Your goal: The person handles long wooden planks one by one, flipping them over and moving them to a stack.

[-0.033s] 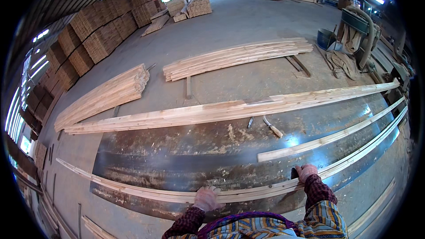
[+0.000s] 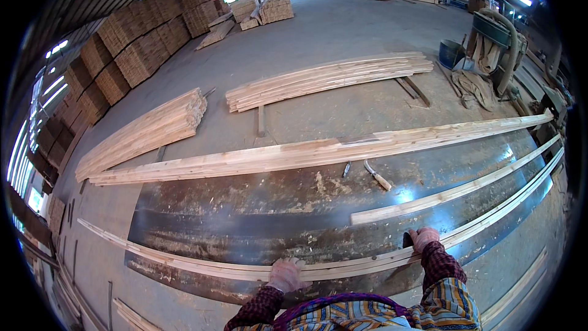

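Long, narrow wooden strips (image 2: 361, 265) lie side by side along the near edge of a dark metal-topped table (image 2: 257, 214). My left hand (image 2: 286, 274), in a pale glove, is closed over these strips near the middle. Just past the strips, my gloved right hand (image 2: 424, 238) is closed round a small dark object (image 2: 407, 240) whose kind I cannot make out; its wrist crosses above the strips. Beyond that hand a single wooden board (image 2: 441, 194) lies on the table, its left end free.
A curved wooden-handled tool (image 2: 378, 175) and a small knife-like tool (image 2: 346, 170) lie near a row of long boards (image 2: 294, 153) at the table's far side. Board stacks (image 2: 147, 133) (image 2: 331, 79) rest beyond. A blue bucket (image 2: 451, 54) stands back right by machinery.
The single board beyond my right hand has slid slightly to the left along the table. Both my hands and the near strips keep their places.
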`<act>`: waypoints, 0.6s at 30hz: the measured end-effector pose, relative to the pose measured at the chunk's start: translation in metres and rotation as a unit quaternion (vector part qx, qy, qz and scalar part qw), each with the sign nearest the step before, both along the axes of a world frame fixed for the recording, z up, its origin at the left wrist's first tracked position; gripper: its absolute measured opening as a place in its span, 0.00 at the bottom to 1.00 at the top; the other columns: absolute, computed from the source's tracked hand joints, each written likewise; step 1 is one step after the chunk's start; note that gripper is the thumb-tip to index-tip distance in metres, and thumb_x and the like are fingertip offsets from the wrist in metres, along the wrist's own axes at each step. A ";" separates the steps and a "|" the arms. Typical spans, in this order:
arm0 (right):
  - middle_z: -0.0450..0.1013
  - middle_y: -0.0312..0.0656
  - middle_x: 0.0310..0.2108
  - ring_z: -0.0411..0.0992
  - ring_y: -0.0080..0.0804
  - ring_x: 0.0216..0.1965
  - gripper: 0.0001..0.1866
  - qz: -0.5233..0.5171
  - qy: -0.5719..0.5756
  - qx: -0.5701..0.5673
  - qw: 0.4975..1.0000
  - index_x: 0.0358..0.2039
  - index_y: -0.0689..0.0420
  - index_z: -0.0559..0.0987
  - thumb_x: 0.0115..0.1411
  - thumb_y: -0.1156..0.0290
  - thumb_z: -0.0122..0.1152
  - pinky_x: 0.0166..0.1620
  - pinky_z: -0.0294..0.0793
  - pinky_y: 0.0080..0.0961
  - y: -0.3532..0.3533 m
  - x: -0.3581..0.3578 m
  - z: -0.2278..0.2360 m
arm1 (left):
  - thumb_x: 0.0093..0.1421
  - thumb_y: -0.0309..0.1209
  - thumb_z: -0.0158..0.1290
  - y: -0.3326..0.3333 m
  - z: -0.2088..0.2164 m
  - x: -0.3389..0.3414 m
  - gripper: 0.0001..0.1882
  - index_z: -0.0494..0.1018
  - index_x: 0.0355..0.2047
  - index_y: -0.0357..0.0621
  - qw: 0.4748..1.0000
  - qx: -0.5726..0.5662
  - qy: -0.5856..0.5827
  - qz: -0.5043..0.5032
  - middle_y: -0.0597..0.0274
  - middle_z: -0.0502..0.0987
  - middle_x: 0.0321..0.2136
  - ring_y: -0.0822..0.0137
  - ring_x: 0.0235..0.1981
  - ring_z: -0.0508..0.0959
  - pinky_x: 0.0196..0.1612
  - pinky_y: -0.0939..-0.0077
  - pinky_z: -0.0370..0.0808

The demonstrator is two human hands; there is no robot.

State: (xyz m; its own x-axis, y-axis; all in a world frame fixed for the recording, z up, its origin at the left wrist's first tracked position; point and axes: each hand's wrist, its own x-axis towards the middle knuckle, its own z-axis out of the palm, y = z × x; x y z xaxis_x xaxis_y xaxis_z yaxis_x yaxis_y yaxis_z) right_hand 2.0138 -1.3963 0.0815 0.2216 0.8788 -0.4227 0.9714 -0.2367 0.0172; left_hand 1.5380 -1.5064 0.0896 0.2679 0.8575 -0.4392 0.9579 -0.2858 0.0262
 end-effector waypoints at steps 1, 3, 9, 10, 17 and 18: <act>0.83 0.48 0.46 0.79 0.47 0.52 0.35 -0.003 0.002 -0.001 1.000 0.43 0.53 0.88 0.71 0.38 0.41 0.59 0.74 0.39 0.000 0.000 0.000 | 0.52 0.71 0.57 0.000 0.001 0.000 0.45 0.75 0.59 0.51 1.000 -0.001 -0.001 0.001 0.57 0.76 0.54 0.55 0.58 0.75 0.60 0.58 0.70; 0.83 0.48 0.45 0.79 0.47 0.52 0.35 -0.009 0.006 -0.003 1.000 0.42 0.54 0.88 0.71 0.38 0.41 0.58 0.75 0.40 0.000 -0.001 0.001 | 0.52 0.71 0.58 -0.002 0.000 -0.001 0.45 0.75 0.58 0.51 1.000 0.010 -0.005 -0.002 0.57 0.77 0.53 0.55 0.57 0.76 0.59 0.58 0.70; 0.83 0.49 0.42 0.79 0.48 0.50 0.34 -0.015 0.028 0.012 0.999 0.40 0.55 0.88 0.70 0.38 0.44 0.57 0.75 0.40 -0.001 0.004 -0.004 | 0.51 0.73 0.56 -0.003 -0.007 -0.004 0.45 0.75 0.56 0.51 0.999 0.037 -0.013 -0.013 0.58 0.77 0.52 0.56 0.56 0.76 0.59 0.58 0.71; 0.83 0.49 0.42 0.79 0.48 0.50 0.34 -0.017 0.034 0.010 0.999 0.39 0.55 0.88 0.70 0.38 0.44 0.57 0.75 0.40 -0.002 0.003 -0.003 | 0.51 0.73 0.56 -0.004 -0.009 -0.004 0.45 0.75 0.57 0.52 0.999 0.044 -0.010 -0.016 0.58 0.77 0.52 0.55 0.56 0.76 0.59 0.58 0.71; 0.83 0.51 0.39 0.80 0.50 0.47 0.32 -0.015 0.024 0.036 0.999 0.36 0.56 0.88 0.68 0.39 0.48 0.56 0.76 0.41 -0.001 0.006 -0.014 | 0.54 0.74 0.52 0.002 0.010 0.002 0.49 0.70 0.64 0.52 0.999 -0.028 0.033 -0.017 0.56 0.74 0.60 0.55 0.60 0.75 0.61 0.58 0.68; 0.83 0.52 0.37 0.80 0.50 0.46 0.32 -0.018 0.025 0.044 0.999 0.35 0.57 0.88 0.68 0.40 0.51 0.55 0.76 0.42 -0.001 0.006 -0.015 | 0.54 0.74 0.53 0.002 0.010 0.002 0.48 0.70 0.64 0.52 0.999 -0.031 0.031 -0.014 0.56 0.74 0.60 0.55 0.60 0.75 0.61 0.58 0.68</act>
